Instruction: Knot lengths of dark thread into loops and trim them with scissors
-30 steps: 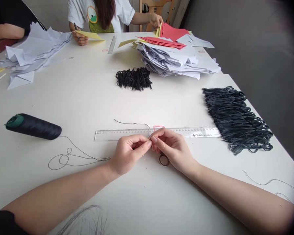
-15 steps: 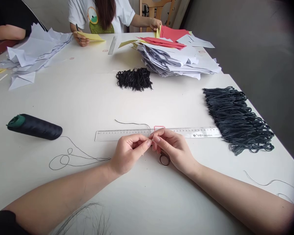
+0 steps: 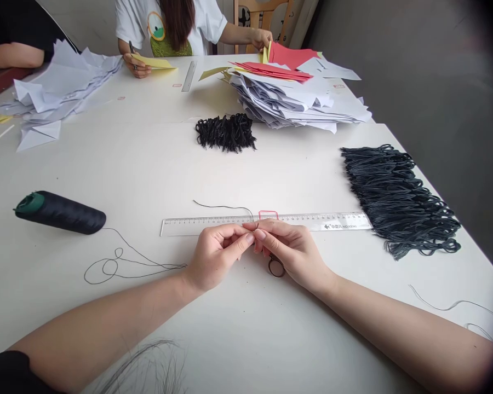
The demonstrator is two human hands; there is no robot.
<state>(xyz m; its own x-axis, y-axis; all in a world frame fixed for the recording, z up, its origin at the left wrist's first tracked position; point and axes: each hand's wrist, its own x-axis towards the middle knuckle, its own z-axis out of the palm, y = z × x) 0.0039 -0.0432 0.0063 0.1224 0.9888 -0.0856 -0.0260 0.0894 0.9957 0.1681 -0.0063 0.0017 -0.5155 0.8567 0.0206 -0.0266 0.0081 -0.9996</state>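
My left hand and my right hand meet just in front of a clear plastic ruler, their fingertips pinching a thin dark thread. The thread curves over the ruler into my fingers. Just below my right hand lies the dark ring handle of small scissors, their other parts hidden under the hand. A small red loop sits at the ruler's far edge. Behind my left wrist, a loose thread tangle runs from a black thread spool with a green end.
A large bundle of looped dark thread lies right, a smaller black one ahead. Beyond stands a tall paper stack. A co-worker's hands handle yellow paper across the white table. Stray threads lie near the right edge.
My hands stay pinched together on the thread with no clear shift. The whole view drifts slightly, and the co-worker's hand moves a little on the yellow paper.
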